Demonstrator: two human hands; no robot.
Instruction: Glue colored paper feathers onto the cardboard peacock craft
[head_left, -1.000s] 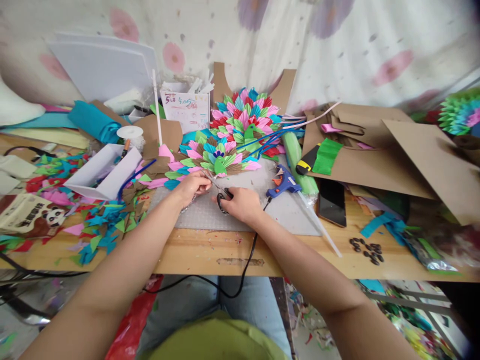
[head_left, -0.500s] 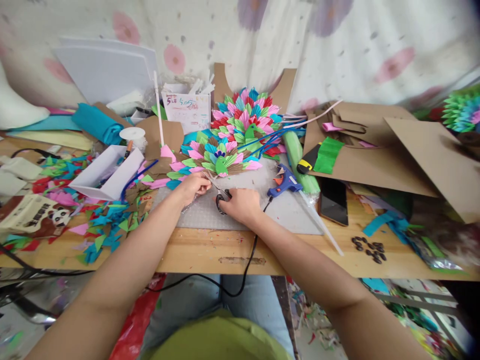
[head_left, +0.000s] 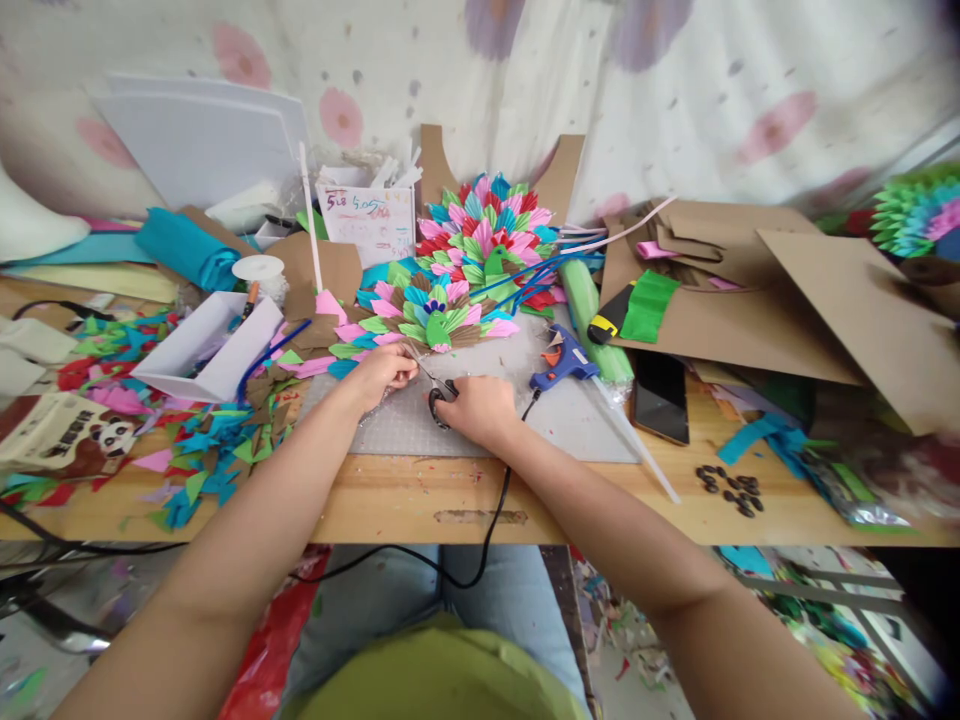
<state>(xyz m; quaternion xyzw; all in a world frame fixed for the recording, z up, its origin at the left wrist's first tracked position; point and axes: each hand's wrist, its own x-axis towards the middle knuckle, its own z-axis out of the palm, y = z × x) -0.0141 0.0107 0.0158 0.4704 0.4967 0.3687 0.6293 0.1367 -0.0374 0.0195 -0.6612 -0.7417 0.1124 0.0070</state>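
My right hand is closed round the black handles of a pair of scissors, whose blades point up and left toward my left hand. My left hand is pinched shut on a small piece at the blade tips; I cannot make out what it is. Both hands rest over a grey cutting mat on the wooden table. Just beyond them lies a colourful paper peacock fan, and a larger one stands behind it.
A blue glue gun lies right of my hands, its black cord running off the table edge. A black phone, dark beads and cardboard sheets lie to the right. A white box and paper scraps cover the left.
The view has shifted slightly. My right hand and the scissors have edged a little to the left, closer to my left hand, which stays pinched.
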